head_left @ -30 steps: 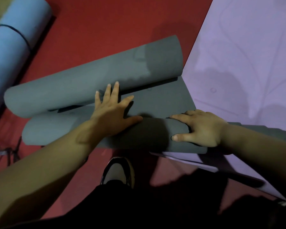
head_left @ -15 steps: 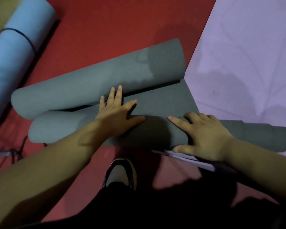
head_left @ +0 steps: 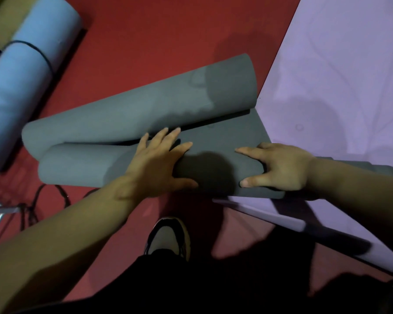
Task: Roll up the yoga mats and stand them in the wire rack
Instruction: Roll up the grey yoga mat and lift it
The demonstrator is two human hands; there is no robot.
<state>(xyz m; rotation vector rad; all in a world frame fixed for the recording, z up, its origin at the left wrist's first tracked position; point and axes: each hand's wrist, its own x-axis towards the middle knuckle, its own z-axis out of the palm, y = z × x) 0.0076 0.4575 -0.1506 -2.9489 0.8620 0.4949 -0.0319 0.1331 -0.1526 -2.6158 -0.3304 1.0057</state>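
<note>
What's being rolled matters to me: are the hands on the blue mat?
No, the left hand presses and right hand grips the grey mat.

A red floor (head_left: 157, 30) is carrying a grey foam yoga mat (head_left: 145, 109), which is lying across its middle with both ends curled into rolls. A flat lilac mat (head_left: 349, 75) is spreading at the right, a rolled light-blue mat (head_left: 21, 87) is resting at the left, and black cords (head_left: 32, 207) are trailing beside a metal bar (head_left: 0, 210).
</note>
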